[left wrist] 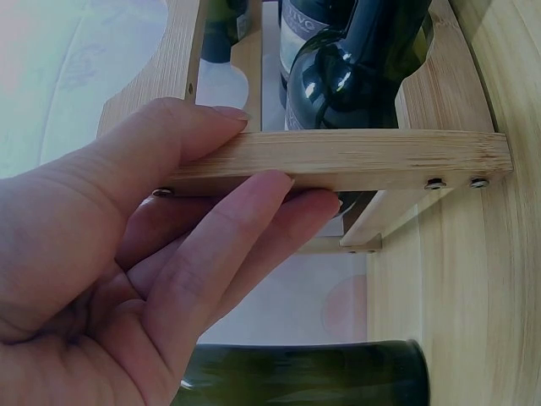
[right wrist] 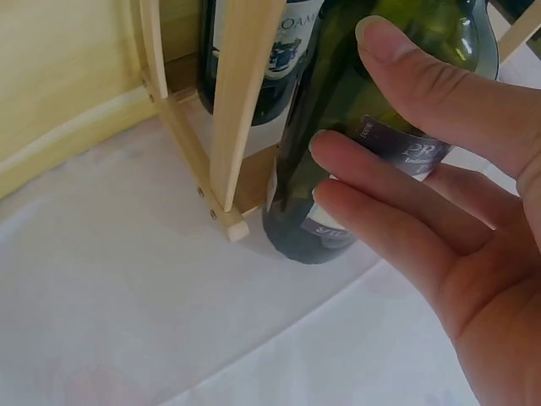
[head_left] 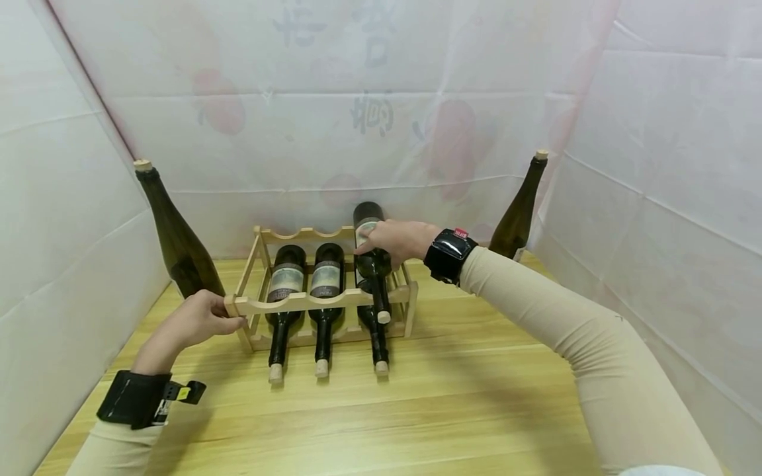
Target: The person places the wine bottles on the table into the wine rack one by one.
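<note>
A two-tier wooden wine rack stands on the table. My left hand pinches its front left corner; in the left wrist view the thumb lies on one side of the wooden bar and the fingers on the other. My right hand holds a dark wine bottle by its labelled body at the upper right of the rack, neck toward me and tilted down. In the right wrist view the thumb and fingers lie along this bottle. Below it another bottle lies in the lower tier.
Two more corked bottles, one and another, lie in the rack's lower tier at left and middle. A green bottle stands left of the rack, and one stands at back right. White curtains enclose the wooden table.
</note>
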{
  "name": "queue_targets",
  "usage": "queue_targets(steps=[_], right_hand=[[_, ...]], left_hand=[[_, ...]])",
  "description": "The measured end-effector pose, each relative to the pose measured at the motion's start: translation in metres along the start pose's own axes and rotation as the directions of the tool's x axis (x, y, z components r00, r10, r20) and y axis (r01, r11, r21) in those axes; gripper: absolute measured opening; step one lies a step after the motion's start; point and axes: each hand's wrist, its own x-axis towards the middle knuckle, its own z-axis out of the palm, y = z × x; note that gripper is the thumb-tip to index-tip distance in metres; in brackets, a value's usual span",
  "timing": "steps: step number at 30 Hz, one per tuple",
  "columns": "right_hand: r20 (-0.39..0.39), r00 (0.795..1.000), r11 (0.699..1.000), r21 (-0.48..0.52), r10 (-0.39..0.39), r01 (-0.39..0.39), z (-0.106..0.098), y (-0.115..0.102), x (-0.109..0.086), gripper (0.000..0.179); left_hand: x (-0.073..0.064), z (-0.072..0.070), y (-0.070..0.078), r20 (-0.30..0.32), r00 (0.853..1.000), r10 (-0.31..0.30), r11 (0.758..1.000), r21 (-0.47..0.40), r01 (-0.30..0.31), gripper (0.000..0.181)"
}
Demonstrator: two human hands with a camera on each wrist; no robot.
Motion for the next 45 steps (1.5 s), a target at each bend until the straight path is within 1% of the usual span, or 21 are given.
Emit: queue_targets(steps=[4, 7, 10, 15, 20, 25, 26, 32, 36, 39, 45], right_hand=[[-0.004, 1.0, 1.0, 0.016, 0.0, 0.0, 0.002, 0.001, -0.001, 0.084], [-0.02, 1.0, 0.999, 0.042, -0.01, 0.011, 0.004, 0.003, -0.002, 0.083], [-0.039, 0.999, 0.999, 0.047, -0.019, 0.021, 0.005, 0.004, -0.002, 0.083], [-0.056, 0.998, 0.999, 0.021, -0.031, 0.032, 0.006, 0.003, -0.002, 0.084], [-0.047, 0.998, 0.999, 0.024, -0.034, 0.036, 0.004, 0.001, -0.002, 0.085], [-0.046, 0.999, 0.999, 0.023, -0.021, 0.022, 0.004, -0.001, -0.004, 0.084], [-0.042, 0.999, 0.999, 0.028, -0.016, 0.017, 0.004, -0.001, -0.004, 0.084], [-0.004, 1.0, 1.0, 0.02, 0.007, -0.007, 0.003, -0.006, -0.006, 0.085], [0.001, 1.0, 1.0, 0.01, 0.014, -0.014, 0.001, -0.008, -0.008, 0.086], [0.003, 1.0, 1.0, 0.011, 0.007, -0.007, 0.002, -0.008, -0.01, 0.086], [-0.018, 1.0, 1.0, 0.01, -0.017, 0.017, 0.006, -0.01, -0.013, 0.083]], left_hand=[[0.0, 0.001, 0.001, -0.003, 1.0, 0.009, 1.0, 0.005, -0.009, 0.019], [0.001, 0.002, 0.001, -0.003, 1.0, 0.005, 1.0, 0.004, -0.005, 0.018], [0.002, 0.002, 0.001, -0.007, 1.0, 0.001, 1.0, 0.001, -0.001, 0.017], [0.001, 0.0, 0.001, -0.009, 1.0, 0.0, 1.0, 0.007, 0.0, 0.018], [-0.001, -0.001, 0.001, -0.002, 1.0, -0.004, 1.0, 0.002, 0.004, 0.018], [0.0, 0.0, 0.001, -0.005, 1.0, -0.002, 1.0, -0.002, 0.002, 0.018], [0.0, 0.0, 0.001, -0.006, 1.0, -0.007, 1.0, 0.001, 0.007, 0.017], [-0.001, -0.001, -0.001, -0.008, 1.0, 0.011, 1.0, 0.002, -0.011, 0.018], [0.001, -0.002, -0.001, -0.013, 1.0, 0.009, 1.0, 0.01, -0.009, 0.017], [0.001, -0.002, 0.0, -0.005, 1.0, -0.005, 1.0, 0.009, 0.005, 0.018], [0.0, -0.002, 0.0, 0.003, 1.0, -0.008, 1.0, 0.011, 0.008, 0.019]])
